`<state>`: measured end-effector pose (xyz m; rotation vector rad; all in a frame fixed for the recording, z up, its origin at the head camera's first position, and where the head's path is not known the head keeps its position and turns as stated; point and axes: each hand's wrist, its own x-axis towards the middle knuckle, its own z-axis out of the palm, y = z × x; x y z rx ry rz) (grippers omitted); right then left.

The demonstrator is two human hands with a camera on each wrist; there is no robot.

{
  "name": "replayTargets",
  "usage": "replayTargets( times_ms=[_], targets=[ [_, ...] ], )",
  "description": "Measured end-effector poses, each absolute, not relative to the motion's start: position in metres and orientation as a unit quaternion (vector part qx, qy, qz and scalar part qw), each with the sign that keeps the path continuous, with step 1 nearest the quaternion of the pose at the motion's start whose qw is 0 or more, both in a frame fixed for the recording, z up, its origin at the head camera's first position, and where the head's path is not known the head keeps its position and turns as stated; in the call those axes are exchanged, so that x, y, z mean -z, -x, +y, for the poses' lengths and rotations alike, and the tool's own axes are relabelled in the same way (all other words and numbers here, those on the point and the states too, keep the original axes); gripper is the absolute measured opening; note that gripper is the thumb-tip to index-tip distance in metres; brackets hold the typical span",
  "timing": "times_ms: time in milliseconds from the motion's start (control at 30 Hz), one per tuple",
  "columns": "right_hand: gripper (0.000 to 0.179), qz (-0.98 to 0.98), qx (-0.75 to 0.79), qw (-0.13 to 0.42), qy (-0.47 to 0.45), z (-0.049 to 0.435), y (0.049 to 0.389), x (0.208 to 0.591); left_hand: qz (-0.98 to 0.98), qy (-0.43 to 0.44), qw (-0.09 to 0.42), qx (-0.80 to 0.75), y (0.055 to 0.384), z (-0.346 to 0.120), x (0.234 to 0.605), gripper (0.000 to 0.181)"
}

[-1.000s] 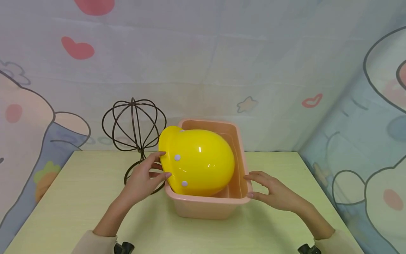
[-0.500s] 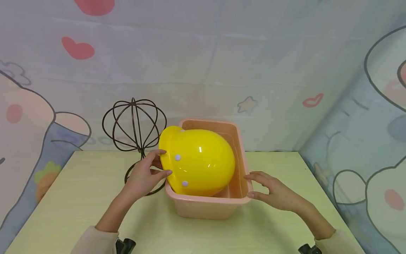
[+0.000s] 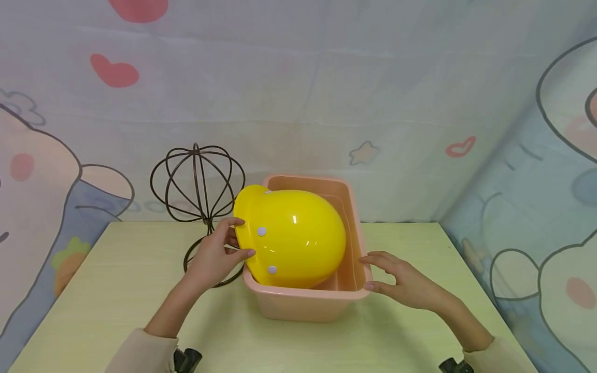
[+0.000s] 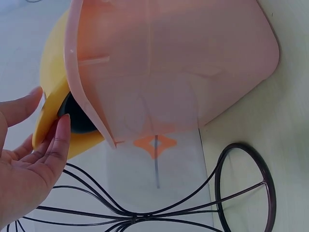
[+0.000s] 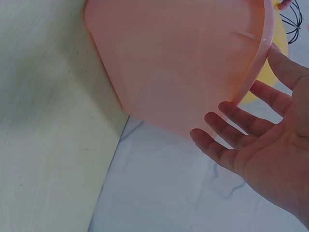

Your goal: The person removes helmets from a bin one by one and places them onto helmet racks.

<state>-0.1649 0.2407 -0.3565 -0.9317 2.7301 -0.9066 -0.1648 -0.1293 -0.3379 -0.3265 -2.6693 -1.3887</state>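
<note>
A glossy yellow helmet [image 3: 298, 238] with white studs lies on its side in a pink plastic basin [image 3: 308, 306], its brim toward the left over the basin's rim. My left hand [image 3: 214, 256] pinches the brim, thumb on the outer face and fingers behind it. The left wrist view shows the helmet's dark inner lining [image 4: 79, 116] beside those fingers. At the basin's right rim, the thumb and index finger of my right hand [image 3: 406, 282] touch the edge. Its other fingers [image 5: 231, 128] stretch out loosely along the basin's outer wall.
A dark wire stand with a globe-shaped cage top [image 3: 200, 181] stands just left of the basin, behind my left hand. The pale wooden table [image 3: 396, 336] ends at a cartoon-printed cloth backdrop [image 3: 298, 103], which also covers both sides.
My left hand has shifted slightly rightward and its thumb lies a little farther onto the brim. Helmet, basin and right hand look unmoved.
</note>
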Motion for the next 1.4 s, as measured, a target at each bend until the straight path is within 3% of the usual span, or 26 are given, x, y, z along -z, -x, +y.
replayTargets(
  times_ms=[533,1067,1400],
  targets=[
    [0.05,0.9,0.302,0.061,0.307,0.24,0.1638,0.3546,-0.885,0.08,0.063,0.454,0.1657,-0.1206,0.3373,0.055],
    [0.051,0.899,0.308,0.065,0.303,0.2391,0.1634,0.3539,-0.866,0.082,0.038,0.492,0.166,-0.1201,0.3415,0.062],
    [0.051,0.898,0.31,0.065,0.305,0.2396,0.164,0.3553,-0.847,0.068,0.039,0.526,0.1699,-0.1197,0.3413,0.074]
  ],
)
